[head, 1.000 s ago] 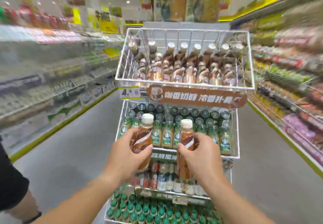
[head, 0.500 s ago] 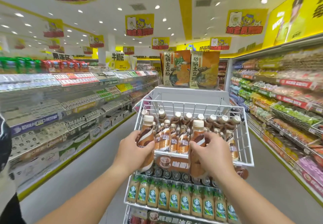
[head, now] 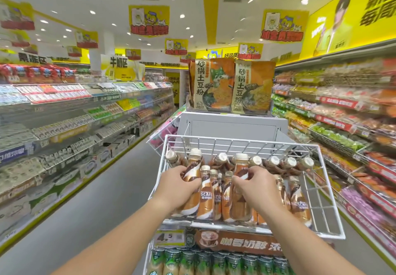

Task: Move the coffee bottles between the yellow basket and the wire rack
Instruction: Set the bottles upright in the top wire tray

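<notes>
While gripping one coffee bottle in each hand, holding both upright inside top wire rack (head: 246, 144).

Left hand (head: 177, 185) clamped round left bottle (head: 192, 180) at mid-body, white cap clear above fingers; base down among front row at rack's left. Right hand (head: 256, 185) clamped round right bottle (head: 241, 174), fingers curled over its shoulder, cap showing above. Hands apart, with several standing bottles (head: 211, 195) between them. More bottles lying on their sides along rack's back, caps toward camera. Brown banner (head: 242, 242) fixed under rack's front edge, price tag (head: 169, 237) to its left reading 4.5. Green-labelled bottles (head: 203, 262) packed on tier below. Stocked shelves either side of aisle. Yellow basket not in view.
</notes>
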{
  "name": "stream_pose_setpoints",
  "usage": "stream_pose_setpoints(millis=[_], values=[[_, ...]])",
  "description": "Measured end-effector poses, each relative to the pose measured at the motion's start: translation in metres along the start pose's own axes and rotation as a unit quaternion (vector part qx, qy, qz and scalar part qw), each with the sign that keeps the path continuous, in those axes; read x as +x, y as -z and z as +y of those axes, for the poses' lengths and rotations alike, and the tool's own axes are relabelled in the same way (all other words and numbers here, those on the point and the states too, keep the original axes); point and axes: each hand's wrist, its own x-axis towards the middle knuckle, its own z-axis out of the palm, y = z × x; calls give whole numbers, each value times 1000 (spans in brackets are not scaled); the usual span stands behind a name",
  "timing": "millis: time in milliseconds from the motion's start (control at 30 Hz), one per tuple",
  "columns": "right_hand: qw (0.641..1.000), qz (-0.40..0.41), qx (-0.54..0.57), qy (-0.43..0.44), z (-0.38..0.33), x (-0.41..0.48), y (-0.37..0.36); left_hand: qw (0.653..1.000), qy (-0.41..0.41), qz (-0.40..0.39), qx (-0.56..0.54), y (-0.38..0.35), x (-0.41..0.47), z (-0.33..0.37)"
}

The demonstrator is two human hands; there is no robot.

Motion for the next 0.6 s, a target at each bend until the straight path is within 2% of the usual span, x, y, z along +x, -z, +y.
stream_pose_setpoints(millis=[200,333,600], values=[[999,-21,-30,-21,22,30,-36,999,44,-10,3,-19,20,-41],[998,-52,-33,-30,34,37,-61,996,88,10,-7,-30,27,-64],[996,-71,-20,-40,43,47,-85,994,95,48,5,-42,28,-72]])
